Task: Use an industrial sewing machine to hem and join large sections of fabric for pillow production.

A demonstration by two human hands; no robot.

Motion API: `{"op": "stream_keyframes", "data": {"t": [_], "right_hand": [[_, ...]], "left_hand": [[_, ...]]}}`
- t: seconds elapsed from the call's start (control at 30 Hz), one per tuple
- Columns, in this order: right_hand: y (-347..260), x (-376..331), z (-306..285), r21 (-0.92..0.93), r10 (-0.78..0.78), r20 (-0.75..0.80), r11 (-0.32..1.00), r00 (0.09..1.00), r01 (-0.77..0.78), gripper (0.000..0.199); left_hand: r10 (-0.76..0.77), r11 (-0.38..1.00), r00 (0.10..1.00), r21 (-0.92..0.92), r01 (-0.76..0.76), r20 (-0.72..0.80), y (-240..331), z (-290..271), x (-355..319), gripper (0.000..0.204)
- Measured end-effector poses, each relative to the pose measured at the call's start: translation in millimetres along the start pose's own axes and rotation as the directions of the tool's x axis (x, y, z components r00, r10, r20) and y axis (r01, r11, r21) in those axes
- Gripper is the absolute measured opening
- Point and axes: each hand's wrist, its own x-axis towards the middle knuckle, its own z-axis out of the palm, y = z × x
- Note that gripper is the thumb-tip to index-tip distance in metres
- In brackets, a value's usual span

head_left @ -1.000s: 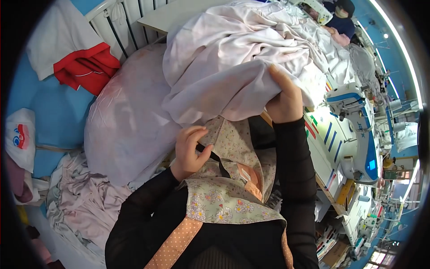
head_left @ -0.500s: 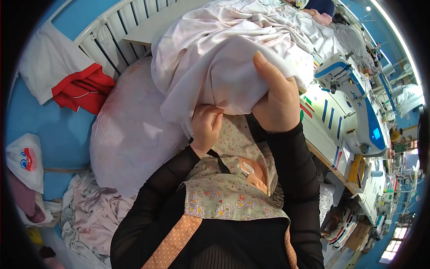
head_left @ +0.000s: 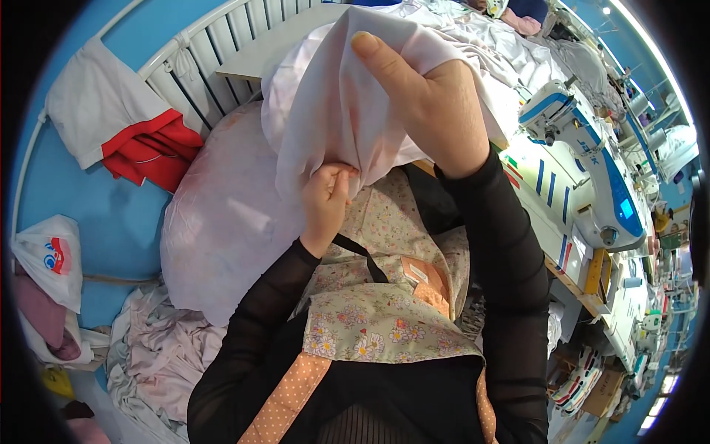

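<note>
White fabric held up in both hands, in front of the person's chest.

Fingers of the left hand are closed and pinch a lower fold of the cloth; the right hand grips it higher, thumb on the front side, other fingers hidden behind. The cloth continues back to a pile on the table. Below is a floral apron. To the right stands a white and blue sewing machine; to the left, a red and white garment hangs on the white rail.
</note>
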Motion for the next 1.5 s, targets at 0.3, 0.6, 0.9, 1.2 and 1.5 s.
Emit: {"op": "stream_keyframes", "data": {"t": [0.3, 0.6, 0.9, 1.2, 1.5], "right_hand": [[-3.6, 8.6, 17.0, 0.074, 0.037, 0.078, 0.996, 0.996, -0.043, 0.051], [-8.2, 9.8, 26.4, 0.057, 0.122, 0.054, 0.991, 0.991, -0.125, 0.053], [-22.3, 14.6, 39.5, 0.361, 0.367, 0.134, 0.847, 0.921, -0.390, 0.039], [-23.9, 14.8, 49.8, 0.241, 0.346, 0.125, 0.898, 0.930, -0.367, 0.045], [-19.0, 15.3, 54.2, 0.145, 0.128, 0.018, 0.981, 0.992, -0.129, 0.045]], "left_hand": [[0.405, 0.898, 0.911, 0.223, -0.380, -0.076, 6.2, 12.8, -16.7, 0.021], [0.306, 0.947, 0.936, 0.155, -0.280, -0.173, 20.9, -19.5, -20.7, 0.006], [0.295, 0.935, 0.932, 0.264, -0.236, -0.211, 41.8, -63.0, -23.0, 0.010], [0.357, 0.877, 0.932, 0.320, -0.358, 0.064, 50.7, -49.4, -39.6, 0.022], [-0.008, 0.928, 0.999, -0.372, 0.022, 0.039, 36.4, -46.1, -35.9, 0.022]]}}
